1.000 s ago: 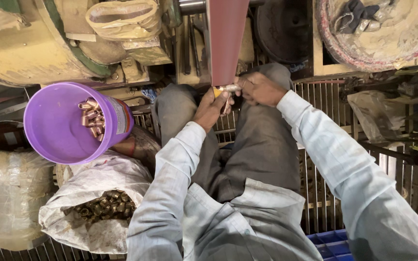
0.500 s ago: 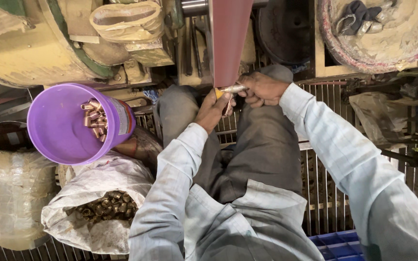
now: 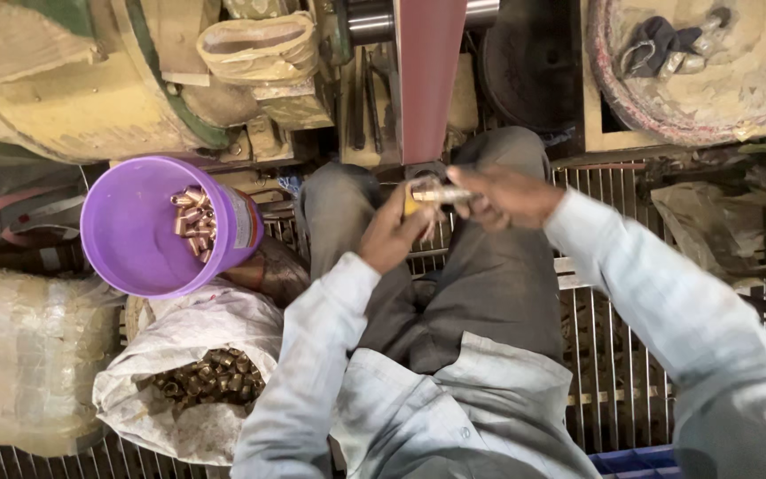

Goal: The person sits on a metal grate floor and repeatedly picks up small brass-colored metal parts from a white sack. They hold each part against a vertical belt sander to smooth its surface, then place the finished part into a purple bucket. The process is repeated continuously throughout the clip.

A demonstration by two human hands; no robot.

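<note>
My left hand [image 3: 394, 232] and my right hand [image 3: 500, 195] meet in front of my knees, just below the lower end of a reddish sanding belt [image 3: 427, 80]. Between them they grip a small shiny metal piece [image 3: 436, 193], held roughly level; the right fingers pinch one end and the left hand closes on the other, beside something yellow. A purple bucket [image 3: 135, 257] with several copper-coloured metal pieces [image 3: 193, 222] inside stands to my left. Below it lies a white sack [image 3: 179, 328] open on a heap of darker brass pieces [image 3: 210, 377].
A large pale drum-shaped machine part [image 3: 64, 98] and a cloth bag [image 3: 259, 49] are at the upper left. A round dusty basin [image 3: 711, 98] sits upper right. I sit over a metal grate floor [image 3: 609, 355]. A plastic-wrapped bundle [image 3: 19, 355] lies at the left.
Both hands have drawn slightly down and away from the belt's lower end with the metal piece, which now lies more level between them. The view has shifted a little.
</note>
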